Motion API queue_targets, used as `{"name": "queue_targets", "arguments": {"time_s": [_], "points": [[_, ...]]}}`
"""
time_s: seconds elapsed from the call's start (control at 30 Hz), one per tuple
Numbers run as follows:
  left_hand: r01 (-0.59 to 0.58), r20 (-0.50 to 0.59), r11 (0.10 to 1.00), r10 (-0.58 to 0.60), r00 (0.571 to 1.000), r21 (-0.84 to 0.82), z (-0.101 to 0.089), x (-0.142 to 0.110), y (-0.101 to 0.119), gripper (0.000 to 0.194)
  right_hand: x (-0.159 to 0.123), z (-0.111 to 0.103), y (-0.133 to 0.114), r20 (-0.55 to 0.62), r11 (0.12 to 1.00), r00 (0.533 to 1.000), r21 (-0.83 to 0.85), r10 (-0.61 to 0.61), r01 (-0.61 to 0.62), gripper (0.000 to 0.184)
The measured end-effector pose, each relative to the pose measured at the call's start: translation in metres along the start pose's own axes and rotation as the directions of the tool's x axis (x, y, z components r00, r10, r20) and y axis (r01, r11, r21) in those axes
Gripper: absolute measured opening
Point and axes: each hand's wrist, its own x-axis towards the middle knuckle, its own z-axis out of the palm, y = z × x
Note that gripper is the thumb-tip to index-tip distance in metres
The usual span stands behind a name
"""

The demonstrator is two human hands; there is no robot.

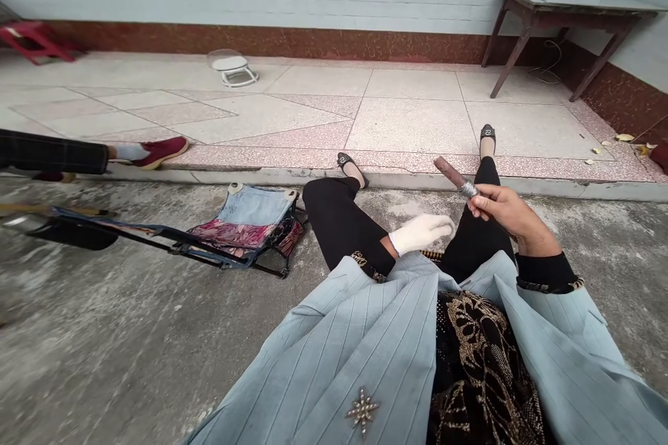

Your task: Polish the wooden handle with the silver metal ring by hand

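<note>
My right hand (504, 212) is bare and closed round the metal-collared end of a rusty brown blade or tool (453, 174), which points up and to the left above my right leg. My left hand (422, 232) wears a white knit glove and rests between my knees. Its fingers lie together, extended to the right, holding nothing I can see. I am seated low, in black trousers and a light blue striped jacket, with my black flat shoes (347, 162) at the step's edge.
A folded cloth-seat chair (245, 229) lies on the concrete to my left. Another person's leg and red shoe (159, 151) reach in from the left. A wooden table (568, 10) stands far right, a small white stool (232, 69) and a red stool (34, 38) further back.
</note>
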Motion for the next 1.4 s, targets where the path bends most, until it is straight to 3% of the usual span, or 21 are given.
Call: {"name": "queue_targets", "arguments": {"time_s": [0.13, 0.23, 0.37, 0.43, 0.5, 0.57, 0.6, 0.63, 0.73, 0.8, 0.87, 0.93, 1.03, 1.13, 1.2, 1.23, 1.3, 1.33, 1.4], "points": [[-0.039, 0.06, 0.98, 0.028, 0.998, 0.195, 0.009, -0.002, 0.003, 0.026, 0.007, 0.0, 0.021, -0.113, 0.994, 0.99, -0.067, 0.08, -0.088, 0.028], [-0.042, 0.056, 0.918, 0.022, 0.998, 0.394, 0.006, -0.005, 0.007, 0.029, 0.01, 0.002, 0.03, -0.194, 0.954, 0.98, -0.282, 0.05, -0.105, 0.027], [-0.076, 0.065, 0.787, 0.046, 0.997, 0.612, -0.009, -0.01, 0.021, 0.032, 0.009, 0.007, 0.025, -0.18, 0.729, 0.979, -0.657, 0.096, -0.192, 0.022], [-0.085, 0.064, 0.741, 0.057, 0.996, 0.666, -0.021, -0.01, 0.026, 0.031, 0.006, 0.007, 0.02, -0.032, 0.663, 0.977, -0.73, 0.212, -0.168, 0.018], [-0.086, 0.041, 0.758, 0.078, 0.996, 0.647, -0.033, -0.007, 0.028, 0.028, 0.002, 0.004, 0.015, 0.238, 0.753, 0.921, -0.653, 0.31, -0.085, 0.016], [-0.07, 0.009, 0.839, 0.078, 0.997, 0.539, -0.041, -0.003, 0.023, 0.026, -0.004, -0.001, 0.01, 0.506, 0.902, 0.822, -0.431, 0.261, -0.021, 0.019], [-0.057, -0.013, 0.895, 0.07, 0.997, 0.443, -0.042, -0.001, 0.019, 0.026, -0.007, -0.004, 0.007, 0.571, 0.952, 0.798, -0.305, 0.192, -0.011, 0.022], [-0.051, -0.026, 0.945, 0.063, 0.998, 0.323, -0.041, 0.001, 0.015, 0.027, -0.01, -0.006, 0.004, 0.584, 0.981, 0.803, -0.195, 0.123, -0.008, 0.025], [0.035, -0.105, 0.998, -0.03, 0.994, 0.046, -0.031, 0.003, 0.006, 0.031, -0.017, -0.013, -0.005, 0.451, 1.0, 0.893, 0.021, -0.004, -0.006, 0.03], [0.104, -0.112, 0.994, -0.107, 0.988, -0.031, -0.023, 0.002, 0.005, 0.034, -0.018, -0.015, -0.008, 0.348, 0.995, 0.937, 0.098, -0.035, 0.0, 0.03], [0.088, -0.083, 0.996, -0.087, 0.993, 0.005, -0.017, 0.001, 0.008, 0.033, -0.017, -0.015, -0.007, 0.24, 0.989, 0.969, 0.148, -0.053, 0.017, 0.031], [0.022, -0.038, 0.988, -0.016, 0.999, 0.151, -0.013, -0.001, 0.013, 0.031, -0.012, -0.016, -0.002, 0.119, 0.991, 0.992, 0.133, -0.036, 0.02, 0.031], [-0.039, 0.008, 0.899, 0.04, 0.999, 0.436, -0.012, -0.005, 0.023, 0.031, -0.003, -0.017, 0.009, -0.047, 0.991, 0.998, -0.125, 0.043, -0.049, 0.024], [-0.084, 0.04, 0.776, 0.076, 0.996, 0.626, -0.02, -0.008, 0.033, 0.031, 0.003, -0.016, 0.011, -0.132, 0.844, 0.986, -0.512, 0.106, -0.16, 0.019], [-0.102, 0.065, 0.721, 0.079, 0.995, 0.686, -0.031, -0.008, 0.038, 0.03, 0.002, -0.012, 0.005, -0.038, 0.725, 0.98, -0.667, 0.195, -0.17, 0.016], [-0.096, 0.062, 0.712, 0.074, 0.995, 0.695, -0.038, -0.007, 0.04, 0.03, 0.0, -0.011, 0.001, 0.073, 0.717, 0.965, -0.684, 0.253, -0.136, 0.016], [-0.08, 0.042, 0.751, 0.069, 0.997, 0.656, -0.051, -0.004, 0.042, 0.028, -0.005, -0.009, -0.007, 0.356, 0.816, 0.887, -0.577, 0.293, -0.038, 0.017], [-0.08, 0.031, 0.798, 0.076, 0.997, 0.598, -0.056, -0.002, 0.041, 0.027, -0.008, -0.009, -0.01, 0.483, 0.882, 0.838, -0.471, 0.254, 0.004, 0.019], [-0.095, 0.012, 0.909, 0.098, 0.995, 0.406, -0.059, -0.001, 0.038, 0.026, -0.013, -0.011, -0.014, 0.594, 0.966, 0.795, -0.254, 0.122, 0.041, 0.025]]}}
